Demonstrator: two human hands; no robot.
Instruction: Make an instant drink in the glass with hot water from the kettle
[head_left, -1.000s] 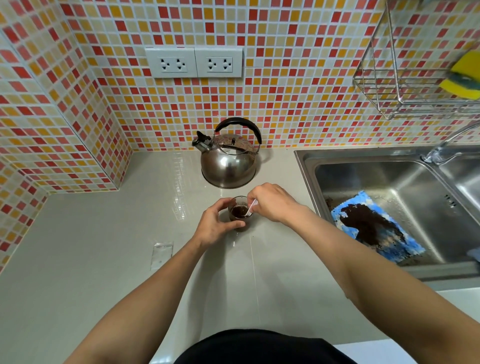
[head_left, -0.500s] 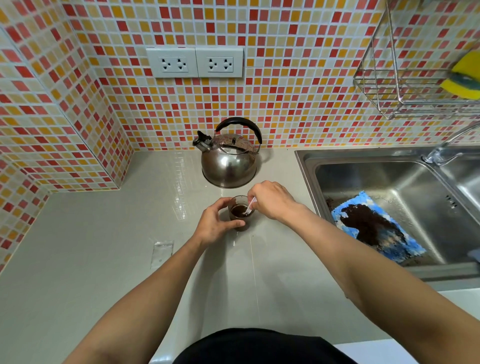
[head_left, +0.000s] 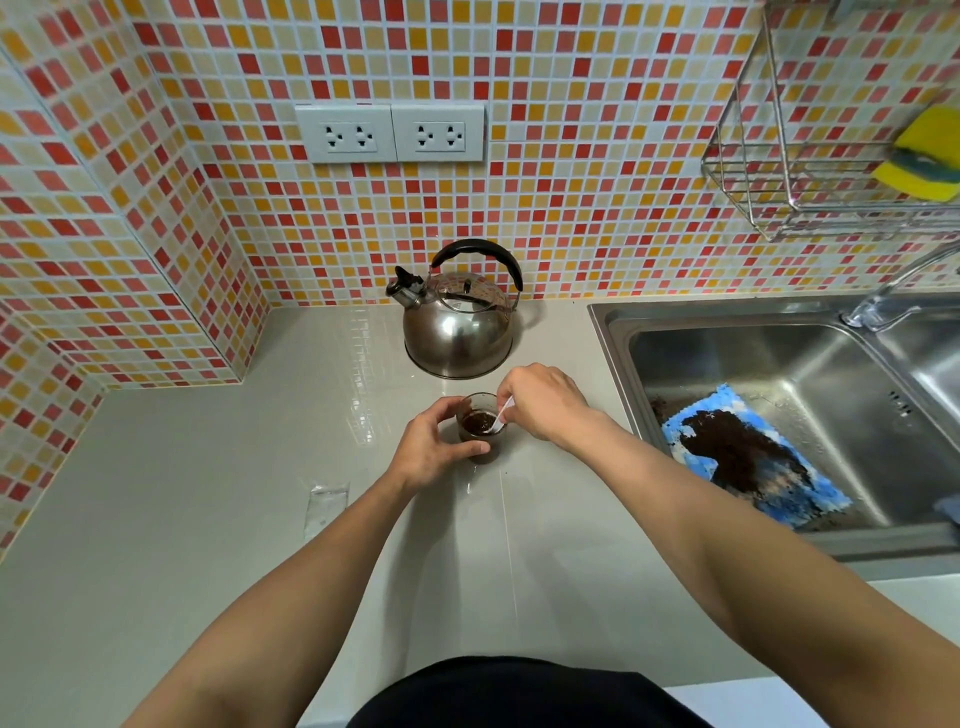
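Glass (head_left: 479, 425) stood at frame centre on the surface (head_left: 208, 519), below the kettle (head_left: 458, 327); left hand (head_left: 434, 449) closed round it for steadiness, right hand (head_left: 543, 402) pinching a white spoon (head_left: 501, 415) to stir.

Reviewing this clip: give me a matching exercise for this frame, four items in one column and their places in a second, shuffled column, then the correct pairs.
Column 1:
1. kettle
2. glass
3. blue cloth
4. yellow sponge

Column 2:
A. in the wire rack on the wall
B. in the sink basin, stained dark
C. on the counter against the tiled wall
D. on the counter, held by the left hand while the right hand holds a white spoon in it

Pairs: 1-C, 2-D, 3-B, 4-A
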